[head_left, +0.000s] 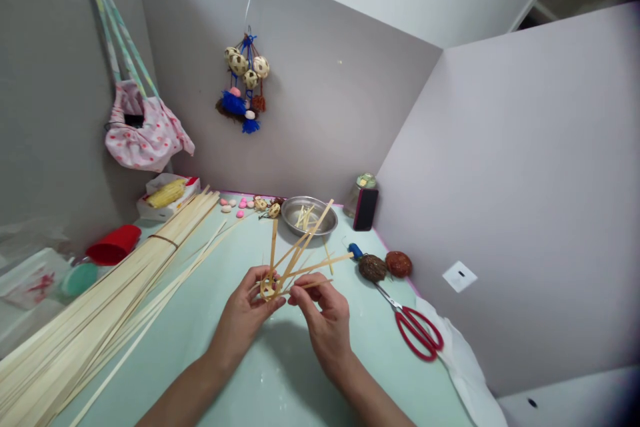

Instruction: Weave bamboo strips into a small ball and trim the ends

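Between my hands is a small, partly woven ball of bamboo strips (269,289), its long loose ends fanning up and to the right. My left hand (247,303) is closed around the ball's left side and underside, thumb below it. With thumb and fingertips, my right hand (323,310) pinches one thin bamboo strip (319,283) at the ball's right side. Both hands are a little above the pale green tabletop (225,373). The fingers partly cover the ball, so its far side is hidden.
A bundle of long bamboo strips (125,287) lies at left. Behind my hands stands a metal bowl (287,221) with short strips inside. Red-handled scissors (417,333), yarn balls (373,268) and a phone (366,209) are at right. Finished woven balls (237,65) hang on the wall.
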Available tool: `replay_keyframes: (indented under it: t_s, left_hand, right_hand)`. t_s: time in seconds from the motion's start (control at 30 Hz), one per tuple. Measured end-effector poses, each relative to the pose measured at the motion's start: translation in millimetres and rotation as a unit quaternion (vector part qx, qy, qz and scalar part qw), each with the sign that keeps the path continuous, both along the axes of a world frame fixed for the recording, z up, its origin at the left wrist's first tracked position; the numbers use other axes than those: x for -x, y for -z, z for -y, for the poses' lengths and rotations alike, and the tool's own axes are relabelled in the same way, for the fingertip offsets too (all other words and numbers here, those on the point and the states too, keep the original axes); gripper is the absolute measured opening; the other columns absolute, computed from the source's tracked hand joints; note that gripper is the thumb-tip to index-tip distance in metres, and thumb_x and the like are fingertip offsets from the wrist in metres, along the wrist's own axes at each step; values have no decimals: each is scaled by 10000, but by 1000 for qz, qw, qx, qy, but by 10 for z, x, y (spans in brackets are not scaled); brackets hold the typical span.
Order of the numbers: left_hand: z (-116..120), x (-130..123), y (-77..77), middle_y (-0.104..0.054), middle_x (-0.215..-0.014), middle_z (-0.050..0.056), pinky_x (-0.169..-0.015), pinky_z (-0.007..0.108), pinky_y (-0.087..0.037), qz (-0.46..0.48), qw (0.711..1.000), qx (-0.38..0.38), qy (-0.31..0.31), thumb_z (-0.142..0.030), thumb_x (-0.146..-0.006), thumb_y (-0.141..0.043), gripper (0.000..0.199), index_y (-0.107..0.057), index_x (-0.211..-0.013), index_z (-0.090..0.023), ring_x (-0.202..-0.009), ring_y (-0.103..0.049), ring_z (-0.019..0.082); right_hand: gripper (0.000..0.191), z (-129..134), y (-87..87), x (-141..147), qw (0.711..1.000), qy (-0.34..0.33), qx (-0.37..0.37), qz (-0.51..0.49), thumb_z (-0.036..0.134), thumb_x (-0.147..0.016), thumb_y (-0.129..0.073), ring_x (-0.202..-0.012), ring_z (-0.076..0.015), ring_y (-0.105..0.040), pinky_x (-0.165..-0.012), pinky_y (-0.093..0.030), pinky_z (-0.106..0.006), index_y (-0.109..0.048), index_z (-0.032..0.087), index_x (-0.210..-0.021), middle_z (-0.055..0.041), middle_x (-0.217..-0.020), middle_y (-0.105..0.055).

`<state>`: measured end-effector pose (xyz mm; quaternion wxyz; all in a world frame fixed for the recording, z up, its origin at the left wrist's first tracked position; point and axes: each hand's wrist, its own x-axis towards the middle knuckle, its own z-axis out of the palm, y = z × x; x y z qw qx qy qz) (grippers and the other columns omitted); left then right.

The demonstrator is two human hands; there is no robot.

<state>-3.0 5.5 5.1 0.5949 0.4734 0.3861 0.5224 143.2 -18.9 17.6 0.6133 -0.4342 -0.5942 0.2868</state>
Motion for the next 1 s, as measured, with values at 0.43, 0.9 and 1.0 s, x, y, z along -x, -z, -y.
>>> replay_keyframes:
  t_s: [0.43,0.9,1.0]
  left_hand:
    - [34,72,-3,-643,-1160,60,-858,316,-522,-7,1000,-27,1,-376,-703,-804,386,-628,-1017,-236,-1029,-649,260]
    - [-41,52,102,-663,-1212,85,-981,388,-495,15,995,13,93,-360,-810,-731,427,-573,-1183,-221,-1146,-627,267]
    - [-27,49,95,-652,-1244,90,-958,408,-521,21,994,14,111,-366,-852,-686,377,-576,-1181,-218,-1105,-650,264]
  right_hand:
    - [217,78,-67,-16,970,-70,-137,190,100,-907,-588,-795,-195,-695,-741,-542,-316,-697,244,-1026,-53,-882,-751]
    - [182,-79,-19,-44,997,-34,62,-39,320,-919,-615,-618,-122,-619,-624,-506,-237,-669,175,-823,7,-682,-635]
    - [175,-91,-16,-58,995,-53,74,-37,328,-930,-597,-616,-115,-600,-619,-500,-239,-673,179,-879,3,-723,-635]
